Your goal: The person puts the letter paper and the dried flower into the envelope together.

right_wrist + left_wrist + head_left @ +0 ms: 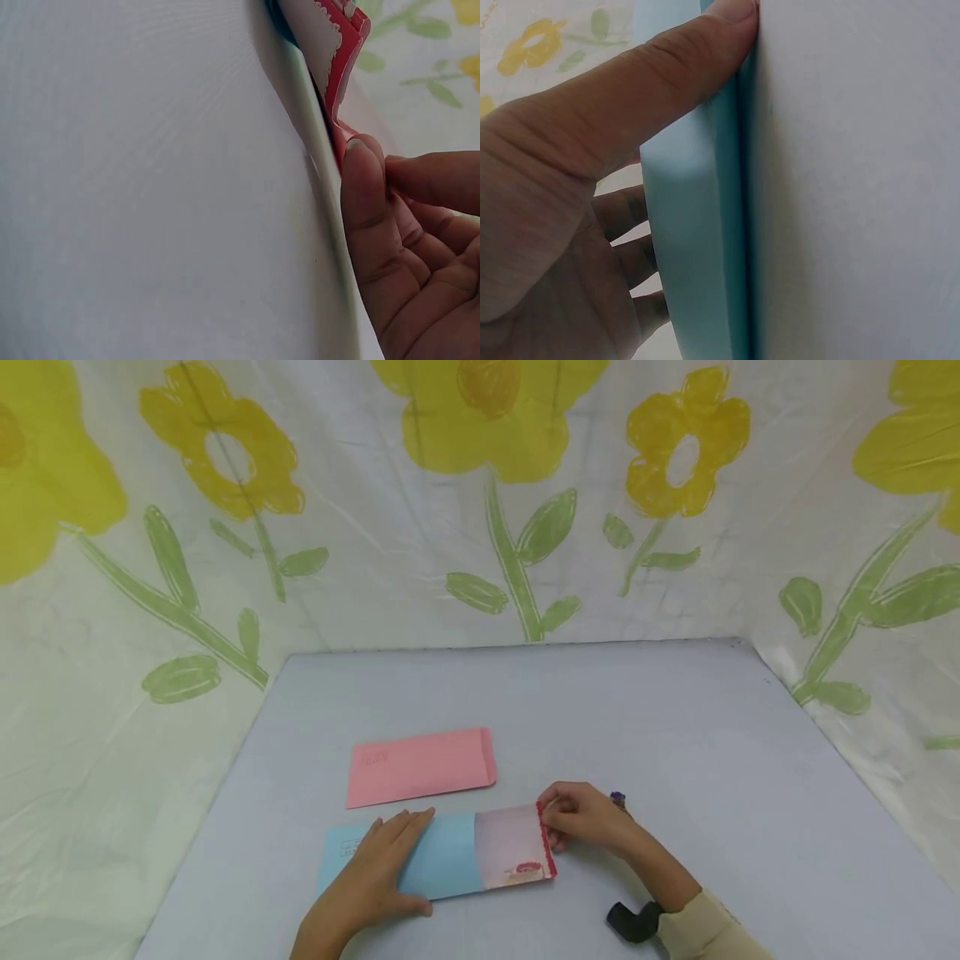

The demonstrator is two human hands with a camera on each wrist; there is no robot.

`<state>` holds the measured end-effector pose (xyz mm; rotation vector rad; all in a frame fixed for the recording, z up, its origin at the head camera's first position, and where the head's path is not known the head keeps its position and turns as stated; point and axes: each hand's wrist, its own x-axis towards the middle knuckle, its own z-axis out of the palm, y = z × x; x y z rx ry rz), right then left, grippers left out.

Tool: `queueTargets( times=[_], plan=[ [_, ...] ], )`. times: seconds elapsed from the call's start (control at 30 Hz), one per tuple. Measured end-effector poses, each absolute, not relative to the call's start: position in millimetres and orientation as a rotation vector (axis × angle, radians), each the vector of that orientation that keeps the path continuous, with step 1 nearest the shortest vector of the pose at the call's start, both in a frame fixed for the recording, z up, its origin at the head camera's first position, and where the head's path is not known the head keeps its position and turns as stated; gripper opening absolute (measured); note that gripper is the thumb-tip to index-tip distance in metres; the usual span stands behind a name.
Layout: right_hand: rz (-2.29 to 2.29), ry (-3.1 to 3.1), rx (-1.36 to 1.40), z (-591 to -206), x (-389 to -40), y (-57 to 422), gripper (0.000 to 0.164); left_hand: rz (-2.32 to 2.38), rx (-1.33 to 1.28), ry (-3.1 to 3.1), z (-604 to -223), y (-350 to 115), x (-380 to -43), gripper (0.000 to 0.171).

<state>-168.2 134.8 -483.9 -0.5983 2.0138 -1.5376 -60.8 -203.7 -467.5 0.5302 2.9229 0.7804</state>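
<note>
A light blue envelope [450, 853] lies on the table. My left hand [378, 868] rests across it, fingers straight and thumb out at the near edge; in the left wrist view the thumb [667, 71] lies on the blue paper [686, 225]. Out of the envelope's right end sticks a pale pink greeting card [510, 843] with a red scalloped edge and a small red print near its lower corner. Its left part is hidden inside. My right hand [581, 814] pinches the card's red edge between thumb and index finger, also seen in the right wrist view with the card [345, 67].
A pink envelope [420, 768] lies flat just behind the blue one. The table [637, 718] is pale grey. A white curtain [360, 543] with painted yellow flowers hangs behind and at both sides. A black wrist device [633, 922] sits by the right sleeve [708, 931].
</note>
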Motion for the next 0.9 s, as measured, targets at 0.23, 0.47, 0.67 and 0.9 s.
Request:
queueTargets(
  times=[0.23,0.47,0.67,0.9],
  plan=[
    [-1.547,1.95,-0.65,-488.4,-168.5,125.9,0.008,0.776,0.524,2.929,-468.1,-202.7,-60.6,0.117],
    [-1.553,1.931,-0.687,-489.7,-166.6,118.4,0.007,0.763,0.522,2.926,-466.6,-201.5,-60.0,0.117],
    [-1.539,1.937,-0.669,-491.0,-166.6,114.0,0.007,0.756,0.509,2.921,-465.7,-200.8,-60.0,0.117],
    [-1.557,1.925,-0.652,-490.0,-165.3,109.9,0.008,0.76,0.518,2.926,-465.7,-201.2,-59.5,0.116]
  ],
)
